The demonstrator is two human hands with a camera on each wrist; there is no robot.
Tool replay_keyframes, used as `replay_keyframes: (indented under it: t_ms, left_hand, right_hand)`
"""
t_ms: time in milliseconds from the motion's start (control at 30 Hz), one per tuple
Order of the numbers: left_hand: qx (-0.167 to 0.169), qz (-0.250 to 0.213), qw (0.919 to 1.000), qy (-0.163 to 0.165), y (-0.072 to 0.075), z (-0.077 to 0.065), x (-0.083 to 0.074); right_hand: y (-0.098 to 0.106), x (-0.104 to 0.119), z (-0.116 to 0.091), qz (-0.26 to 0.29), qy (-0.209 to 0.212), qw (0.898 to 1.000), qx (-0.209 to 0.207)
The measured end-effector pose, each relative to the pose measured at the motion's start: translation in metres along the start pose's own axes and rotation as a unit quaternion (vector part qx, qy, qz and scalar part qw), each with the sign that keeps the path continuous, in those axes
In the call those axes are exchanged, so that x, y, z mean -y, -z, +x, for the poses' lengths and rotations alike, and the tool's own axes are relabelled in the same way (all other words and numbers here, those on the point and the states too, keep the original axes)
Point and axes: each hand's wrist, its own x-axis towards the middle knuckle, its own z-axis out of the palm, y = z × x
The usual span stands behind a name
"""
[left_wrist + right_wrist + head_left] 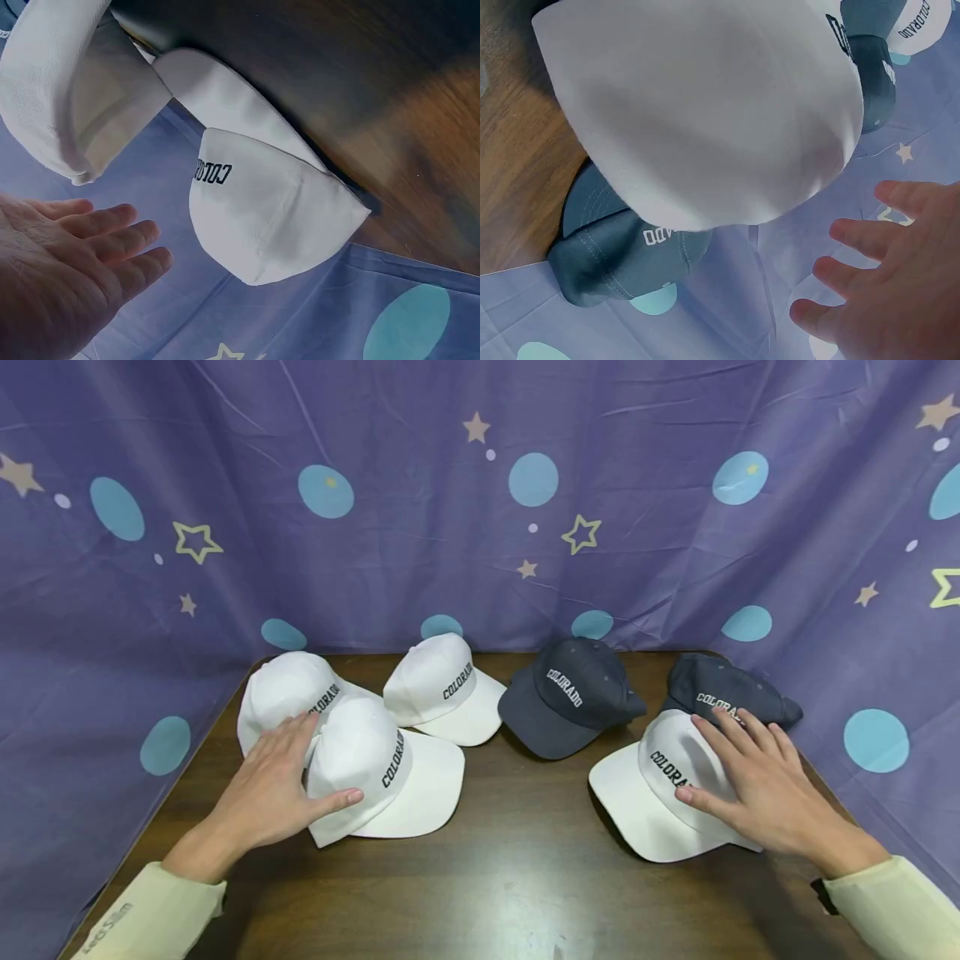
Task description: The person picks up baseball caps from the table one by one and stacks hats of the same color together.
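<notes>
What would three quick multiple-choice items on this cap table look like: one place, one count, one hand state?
1. Where does the right hand rest?
A. on the front-right white cotton cap
B. on a dark grey cap
C. on bare table

2. How many dark grey cotton caps are there?
A. one
B. two
C. four

3. How is the left hand on the front-left white cap?
A. clenched in a fist
B. fingers flat, thumb against the crown
C. lifted clear

Key: A, its fingers lie on that crown; B, two dark caps sit at the back right; B, its fingers lie straight.
</notes>
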Motion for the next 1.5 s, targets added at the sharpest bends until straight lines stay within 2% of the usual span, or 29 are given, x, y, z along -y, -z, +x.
replay_keyframes:
  t_ms: [400,700,933,1300,1500]
  left_hand:
    - [-0.015,-0.027,0.9995,0.002,-0.002,0.004,-0.008]
    - [-0.003,-0.07,0.997,0.034,-0.004,0.007,-0.014]
    - [-0.005,-0.134,0.9884,0.07,-0.007,0.014,-0.013]
    - [-0.022,-0.158,0.9797,0.12,-0.013,0.021,-0.012]
    - [-0.007,-0.193,0.9682,0.159,-0.015,0.023,-0.012]
  right_hand:
    - [0.0,0.009,0.0,0.009,0.008,1.0,-0.001]
    - [-0.002,0.015,0.0,0.014,0.017,1.0,0.0]
    - [-0.004,0.02,0.0,0.027,0.02,0.999,0.0]
    - [-0.006,0.025,0.003,0.038,0.025,0.999,-0.005]
    - [-0.007,0.028,0.005,0.038,0.026,0.999,-0.007]
